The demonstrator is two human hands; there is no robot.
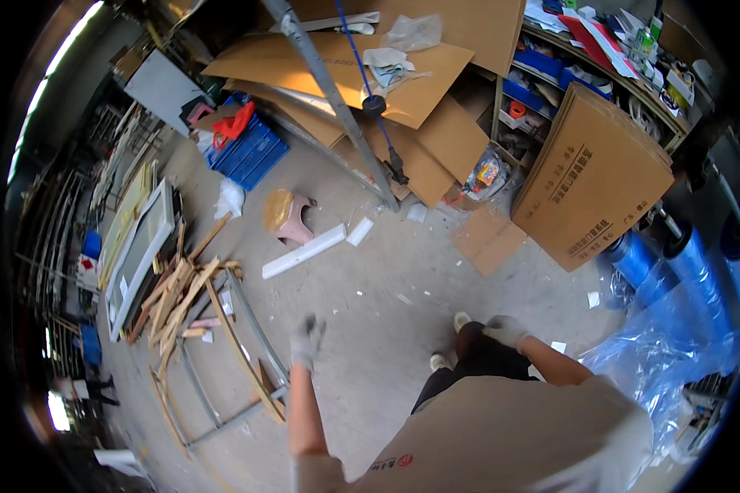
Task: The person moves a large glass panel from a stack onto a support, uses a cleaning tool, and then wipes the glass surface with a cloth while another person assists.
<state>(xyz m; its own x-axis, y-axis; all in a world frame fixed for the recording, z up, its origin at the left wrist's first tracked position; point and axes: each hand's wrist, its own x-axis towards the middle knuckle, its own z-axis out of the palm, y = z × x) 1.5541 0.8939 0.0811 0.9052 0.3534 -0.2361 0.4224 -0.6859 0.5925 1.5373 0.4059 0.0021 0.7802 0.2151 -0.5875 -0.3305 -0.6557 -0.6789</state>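
Observation:
My left hand [307,341], in a pale grey work glove, is stretched out over the bare concrete floor. Its fingers are apart and hold nothing, and motion smears them a little. Beside it on the left are a metal frame [201,378] and a heap of wood strips [177,300]. Hanging by my right thigh, my right hand [506,331] wears a similar glove. Its fingers look loosely extended, with nothing visible in them. Ahead on the floor lie a long white foam strip [304,251] and a small pink stool [292,218] with a tan top.
Large flat cardboard sheets [444,74] lean ahead, behind a slanting metal post [329,90]. A stack of printed cardboard [592,181] stands at right, near blue film rolls [691,263] and clear plastic sheeting [649,353]. A blue crate [251,152] and cluttered shelves [584,49] stand farther off.

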